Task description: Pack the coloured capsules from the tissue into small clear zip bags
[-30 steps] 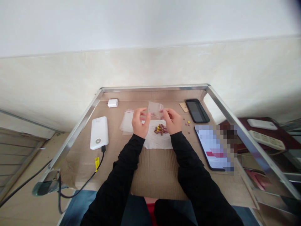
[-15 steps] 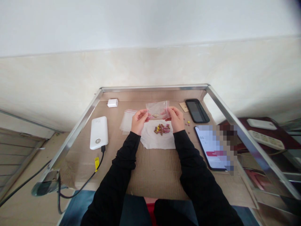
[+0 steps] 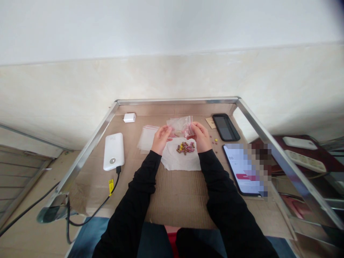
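A clear zip bag (image 3: 180, 125) is stretched between my two hands, above the back of a white cloth or tissue (image 3: 174, 162). My left hand (image 3: 160, 139) pinches the bag's left end. At the other end, by the red-lined zip, my right hand (image 3: 201, 136) grips it with closed fingers. Inside the bag a few pale and pinkish pills show through, too blurred to tell apart. A heap of brown, yellow and pink capsules (image 3: 185, 148) lies on the white sheet just below the bag. Left of my left hand rest more flat zip bags (image 3: 146, 139).
A white power bank (image 3: 113, 150) with a black cable lies at left, near a white charger plug (image 3: 129, 117). On the right are a dark phone (image 3: 226, 127), a lit phone (image 3: 242, 172) and several loose pills (image 3: 215, 140). A metal rail (image 3: 177, 101) borders the cardboard-covered table.
The bag between my hands has crumpled and shifted slightly, and its contents look more blurred. My left hand has moved a little to the right. Both hands keep hold of the bag.
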A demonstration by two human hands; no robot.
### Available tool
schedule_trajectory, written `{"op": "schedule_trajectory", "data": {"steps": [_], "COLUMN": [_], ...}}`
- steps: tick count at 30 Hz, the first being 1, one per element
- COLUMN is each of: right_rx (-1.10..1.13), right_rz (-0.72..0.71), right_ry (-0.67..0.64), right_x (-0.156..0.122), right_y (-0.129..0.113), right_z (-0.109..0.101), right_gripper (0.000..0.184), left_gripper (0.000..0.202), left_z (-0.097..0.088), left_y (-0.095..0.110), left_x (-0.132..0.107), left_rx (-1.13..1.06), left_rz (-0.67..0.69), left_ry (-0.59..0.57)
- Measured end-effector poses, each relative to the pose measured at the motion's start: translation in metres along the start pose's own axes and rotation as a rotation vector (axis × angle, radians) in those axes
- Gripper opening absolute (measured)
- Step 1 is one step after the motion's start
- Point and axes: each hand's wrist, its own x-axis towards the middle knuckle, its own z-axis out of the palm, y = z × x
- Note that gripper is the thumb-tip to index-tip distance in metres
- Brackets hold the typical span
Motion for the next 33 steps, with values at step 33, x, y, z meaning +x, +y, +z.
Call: {"op": "schedule_trajectory", "data": {"steps": [33], "right_rx": [0.118], "right_rz": [0.151], "right_ry": [-0.008], "right_x": [0.002], "right_y": [0.005], "right_z": [0.001], "right_gripper": [0.031], "left_gripper": [0.029], "left_z": [0.003], "left_y": [0.01], "left_x": [-0.006], "left_rx": [-0.127], "left_rz": [0.124], "left_ry": [-0.043]}}
